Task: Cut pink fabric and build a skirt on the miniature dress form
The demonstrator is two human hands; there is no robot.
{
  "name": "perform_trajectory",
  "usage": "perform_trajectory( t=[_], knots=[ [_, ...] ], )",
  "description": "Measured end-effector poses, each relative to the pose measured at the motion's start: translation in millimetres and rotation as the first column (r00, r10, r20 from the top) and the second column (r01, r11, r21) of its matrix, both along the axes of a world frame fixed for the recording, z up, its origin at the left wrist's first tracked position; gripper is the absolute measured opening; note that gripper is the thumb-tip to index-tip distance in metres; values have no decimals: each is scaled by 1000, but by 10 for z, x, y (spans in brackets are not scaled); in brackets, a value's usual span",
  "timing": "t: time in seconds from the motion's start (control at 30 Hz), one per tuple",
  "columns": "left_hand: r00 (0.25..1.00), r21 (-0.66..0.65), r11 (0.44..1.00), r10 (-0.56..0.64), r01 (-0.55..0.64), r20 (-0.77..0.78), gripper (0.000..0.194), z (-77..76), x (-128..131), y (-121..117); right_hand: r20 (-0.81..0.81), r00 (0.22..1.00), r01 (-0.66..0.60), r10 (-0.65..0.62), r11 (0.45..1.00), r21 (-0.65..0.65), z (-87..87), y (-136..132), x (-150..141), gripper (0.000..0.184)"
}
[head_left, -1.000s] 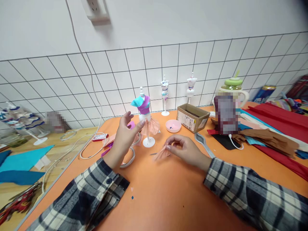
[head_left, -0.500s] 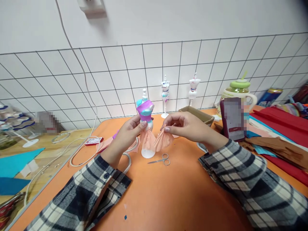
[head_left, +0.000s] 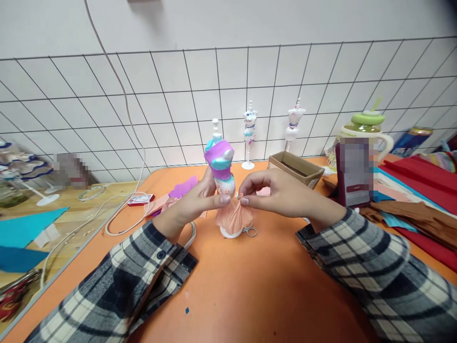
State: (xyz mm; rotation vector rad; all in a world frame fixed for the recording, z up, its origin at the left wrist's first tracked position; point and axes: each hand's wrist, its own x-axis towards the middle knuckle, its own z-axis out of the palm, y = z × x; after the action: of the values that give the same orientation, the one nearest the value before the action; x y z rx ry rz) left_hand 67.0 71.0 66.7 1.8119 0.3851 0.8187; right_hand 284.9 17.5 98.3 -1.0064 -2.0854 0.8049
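A small white dress-form mannequin (head_left: pixel 228 186), its bust wrapped in purple and turquoise, stands tilted on a round white base. My left hand (head_left: pixel 194 202) is closed round its lower body, thumb across the front over the edge of a gathered peach crepe-paper strip (head_left: pixel 232 216). The strip hangs like a skirt in front of the stand. At its upper right end, my right hand (head_left: pixel 274 193) pinches the gathers between thumb and fingertips, close beside the mannequin's hip. Small scissors (head_left: pixel 251 230) lie behind the base, their blades hidden by the paper.
Two more mannequins (head_left: pixel 249 131) (head_left: pixel 294 126) stand near the tiled wall beside an open cardboard box (head_left: pixel 307 172). To the right are a propped phone (head_left: pixel 353 174), a green-lidded jug (head_left: pixel 367 125) and coloured paper (head_left: pixel 410 214). A white cable (head_left: pixel 123 90) runs down at left.
My right hand has brought the loose end of the peach strip left against the mannequin. The mannequin has turned and tilted slightly, and the scissors are now partly covered. The view has shifted a little.
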Motion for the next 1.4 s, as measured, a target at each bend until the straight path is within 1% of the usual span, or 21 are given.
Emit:
perform_trajectory(
  t=[0.13, 0.27, 0.37, 0.47, 0.57, 0.63, 0.73, 0.87, 0.97, 1.07, 1.2, 1.4],
  knots=[
    [998, 65, 997, 41, -38, -45, 62, 28, 30, -14, 18, 998, 63, -64, 996, 60, -26, 6, -39, 8],
    [997, 118, 993, 35, -26, -74, 55, 32, 36, -7, 22, 996, 85, -87, 993, 87, -51, 20, -54, 7],
    [995, 147, 989, 37, -22, -97, 55, 20, 24, 15, 15, 995, 92, -94, 992, 91, -75, 37, -54, 8],
    [993, 140, 990, 42, -26, -107, 60, 16, 22, 19, -13, 996, 84, -83, 994, 70, -83, 43, -62, 9],
    [994, 120, 993, 34, -22, -106, 71, 30, 34, -1, -47, 996, 85, -82, 995, 59, -79, 39, -75, 10],
    [994, 116, 993, 30, -18, -102, 75, 39, 40, -14, -68, 994, 85, -81, 995, 51, -77, 37, -76, 10],
    [994, 134, 991, 30, -16, -103, 72, 35, 34, -10, -86, 994, 78, -74, 996, 33, -74, 40, -64, 12],
    [995, 174, 985, 24, -6, -101, 69, 9, 9, 21, -93, 995, 32, -33, 999, -12, -61, 41, -44, 16],
    [995, 174, 985, 16, 1, -94, 70, 4, 1, 26, -79, 997, 12, -15, 999, -34, -57, 37, -56, 14],
    [996, 148, 989, 7, 7, -91, 76, 13, 10, 12, -75, 996, 56, -57, 998, -11, -63, 32, -84, 11],
    [996, 121, 993, 9, 2, -87, 82, 12, 37, -9, -126, 986, 108, -109, 994, -12, -77, 31, -104, 14],
    [991, 116, 990, 93, -81, -100, 82, -3, 71, -26, -153, 978, 132, -139, 990, -52, -108, 42, -108, 15]
  ],
)
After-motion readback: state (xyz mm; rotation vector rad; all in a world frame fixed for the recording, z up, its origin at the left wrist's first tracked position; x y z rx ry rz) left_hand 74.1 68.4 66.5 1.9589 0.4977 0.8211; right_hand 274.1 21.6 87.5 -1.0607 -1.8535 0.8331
